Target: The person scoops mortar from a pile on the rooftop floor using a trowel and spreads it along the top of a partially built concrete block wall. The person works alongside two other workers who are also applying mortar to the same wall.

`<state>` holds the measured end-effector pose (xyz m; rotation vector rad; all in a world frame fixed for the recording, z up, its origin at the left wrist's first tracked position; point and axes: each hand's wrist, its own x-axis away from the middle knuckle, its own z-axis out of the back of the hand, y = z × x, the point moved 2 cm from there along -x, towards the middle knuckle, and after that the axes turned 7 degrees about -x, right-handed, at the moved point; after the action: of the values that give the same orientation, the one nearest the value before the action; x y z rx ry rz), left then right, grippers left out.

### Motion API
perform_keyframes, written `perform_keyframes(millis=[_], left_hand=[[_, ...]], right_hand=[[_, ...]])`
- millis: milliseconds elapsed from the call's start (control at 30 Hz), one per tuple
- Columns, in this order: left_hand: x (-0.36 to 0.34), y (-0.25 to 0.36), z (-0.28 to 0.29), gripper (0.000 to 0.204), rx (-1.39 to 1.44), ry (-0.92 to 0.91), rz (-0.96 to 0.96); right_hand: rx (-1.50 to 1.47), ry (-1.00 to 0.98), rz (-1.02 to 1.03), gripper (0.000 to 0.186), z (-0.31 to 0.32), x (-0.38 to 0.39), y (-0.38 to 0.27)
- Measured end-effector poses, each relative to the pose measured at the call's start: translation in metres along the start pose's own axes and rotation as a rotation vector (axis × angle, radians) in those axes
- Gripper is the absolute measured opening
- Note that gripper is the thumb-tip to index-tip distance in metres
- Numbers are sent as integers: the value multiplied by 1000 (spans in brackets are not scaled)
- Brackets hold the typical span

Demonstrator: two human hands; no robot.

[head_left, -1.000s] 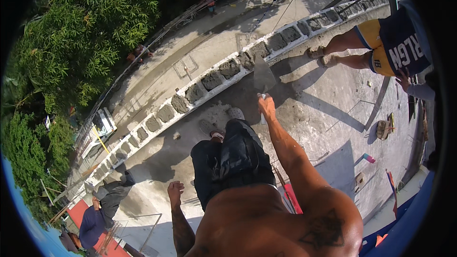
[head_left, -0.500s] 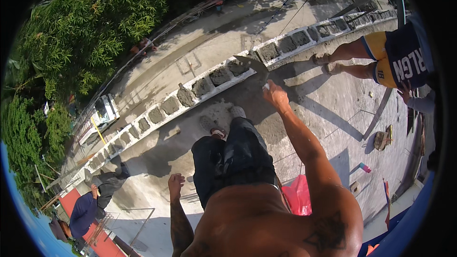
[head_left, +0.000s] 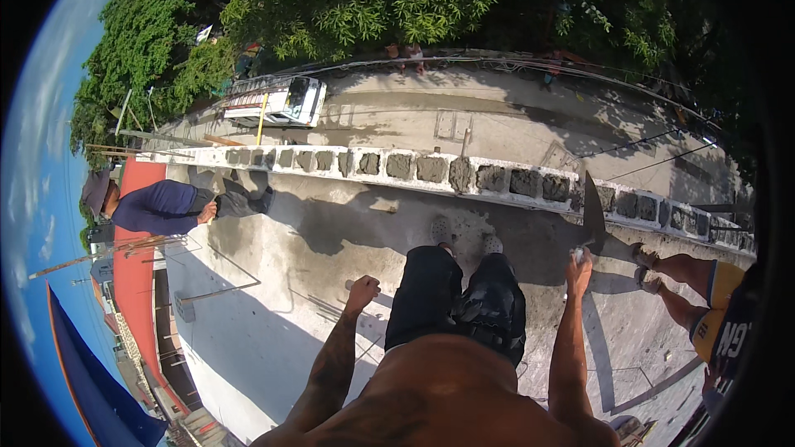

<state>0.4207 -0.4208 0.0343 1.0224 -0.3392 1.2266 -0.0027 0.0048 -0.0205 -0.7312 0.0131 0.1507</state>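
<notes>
My right hand (head_left: pixel 579 271), at the right, is closed round the pale handle of a trowel (head_left: pixel 593 217). Its pointed metal blade reaches up across the edge of the hollow-block wall (head_left: pixel 398 166). Grey mortar fills the cells along the wall's top. On the left, my left hand (head_left: pixel 363 292) hangs low with its fingers curled in, and I see nothing between them. My sandalled feet stand on the rough concrete floor (head_left: pixel 348 236) just inside the wall.
One co-worker (head_left: pixel 157 205) in a dark top and hat is at the far left by the wall. Another, in yellow shorts (head_left: pixel 710 333), stands close on the right. Past the wall lie a road (head_left: pixel 373 120), a white vehicle (head_left: pixel 306 103) and trees; bare rods cross the floor.
My view has swung left, bringing the left co-worker and the vehicle further in. The trowel, still in my right hand, now points up along the right. My left hand stays curled.
</notes>
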Motion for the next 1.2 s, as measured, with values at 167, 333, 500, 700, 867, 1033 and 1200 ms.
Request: perform_keyframes(millis=[167,333,500,700,867,1033,1200], left_hand=[[13,-13,-18,27,61,-10,77],[30,-35,-36,26,138,6,60],[30,-48,-38,29,31,-119,151],[34,-44,-13,28,135,13,41],[46,-59,-22,28,159,7,120],[60,-74,-40,28,109,-89,180],[62,-82,-29,28,172,-49,215]], right_hand=[[-298,-414,-710,37,28,55,23],[-187,-639,-414,42,8,50,-10],[-170,-526,-411,46,-56,14,-52],[-525,-456,-855,40,-45,33,-76],[-755,-719,-942,33,-45,23,-99],[-1111,-835,-1426,28,-93,-39,-130],[-1396,-797,-1578,28,-79,-54,-151]])
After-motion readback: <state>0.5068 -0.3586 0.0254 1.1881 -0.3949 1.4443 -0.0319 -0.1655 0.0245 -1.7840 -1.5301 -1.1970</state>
